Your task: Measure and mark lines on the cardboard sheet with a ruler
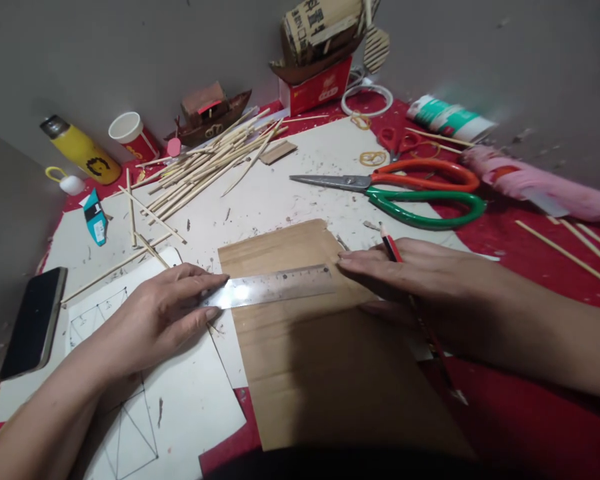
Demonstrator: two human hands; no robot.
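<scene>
A metal ruler (273, 287) lies across a brown sheet of cardboard (320, 360). My left hand (163, 317) pinches the ruler's left end between thumb and fingers, resting on a white paper with drawn lines (180, 413). My right hand (420, 277) lies on the cardboard at the ruler's right end, fingertips touching it, with a red and black pencil (391, 248) held between its fingers.
Large orange and green scissors (415, 189) lie behind my right hand. A pile of bamboo sticks (205, 167) sits at the back left, with a yellow bottle (83, 152), a cup (130, 133) and model boats (213, 113). A phone (34, 321) lies at the left edge.
</scene>
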